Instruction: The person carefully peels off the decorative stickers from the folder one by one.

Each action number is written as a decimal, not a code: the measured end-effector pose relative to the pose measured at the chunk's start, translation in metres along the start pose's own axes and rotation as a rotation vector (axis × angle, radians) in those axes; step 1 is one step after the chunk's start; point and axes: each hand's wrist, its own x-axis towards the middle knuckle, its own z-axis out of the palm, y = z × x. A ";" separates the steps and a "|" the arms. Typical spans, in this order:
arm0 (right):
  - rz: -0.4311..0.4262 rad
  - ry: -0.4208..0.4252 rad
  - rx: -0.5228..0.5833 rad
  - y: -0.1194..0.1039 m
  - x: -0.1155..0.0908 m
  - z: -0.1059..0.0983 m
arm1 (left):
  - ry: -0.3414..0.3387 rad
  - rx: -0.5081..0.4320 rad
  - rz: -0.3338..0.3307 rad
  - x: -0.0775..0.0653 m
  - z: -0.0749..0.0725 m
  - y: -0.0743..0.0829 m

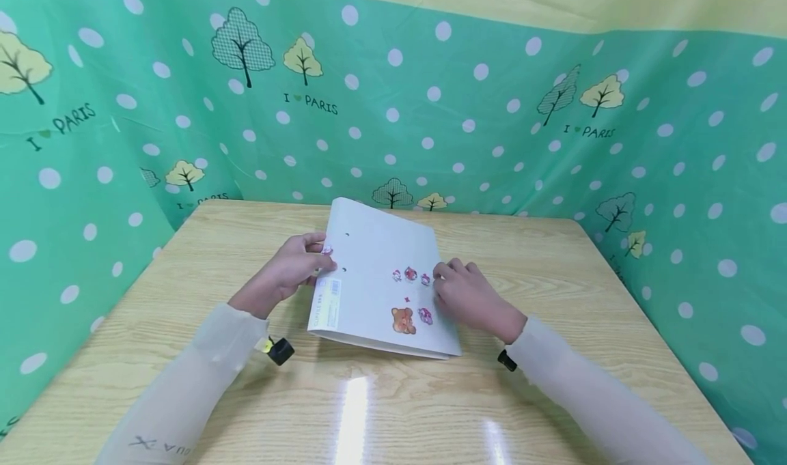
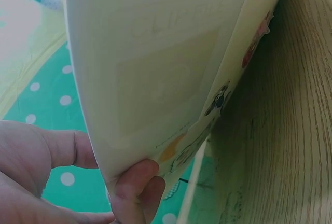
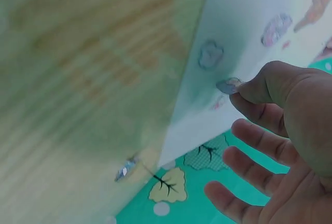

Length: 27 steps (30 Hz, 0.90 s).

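A white clip file folder [image 1: 375, 274] lies tilted over the table, its near edge showing a slight gap between the covers. My left hand [image 1: 289, 270] grips its left edge, thumb on top and fingers curled underneath, as the left wrist view also shows. Several stickers dot the right part of the top cover, among them a brown bear sticker [image 1: 403, 320]. At the right edge is my right hand [image 1: 466, 296]. In the right wrist view its thumb and index finger pinch a small sticker [image 3: 228, 85] close to the cover, while the other fingers spread apart.
The folder rests on a light wooden table [image 1: 529, 267]. Green dotted cloth [image 1: 430, 130] hangs around the back and sides. A small shiny piece [image 3: 125, 169] shows against the wood in the right wrist view. A black wrist camera [image 1: 281, 351] hangs below the left wrist.
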 end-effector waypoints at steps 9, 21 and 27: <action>0.075 0.000 -0.027 0.025 0.000 -0.009 | 0.010 0.004 -0.004 0.001 -0.001 -0.001; 0.154 -0.104 -0.115 0.060 0.000 0.000 | 0.009 0.008 -0.006 -0.001 0.001 0.000; 0.141 -0.162 -0.097 0.063 0.003 0.010 | 0.010 -0.001 -0.010 0.000 0.000 0.000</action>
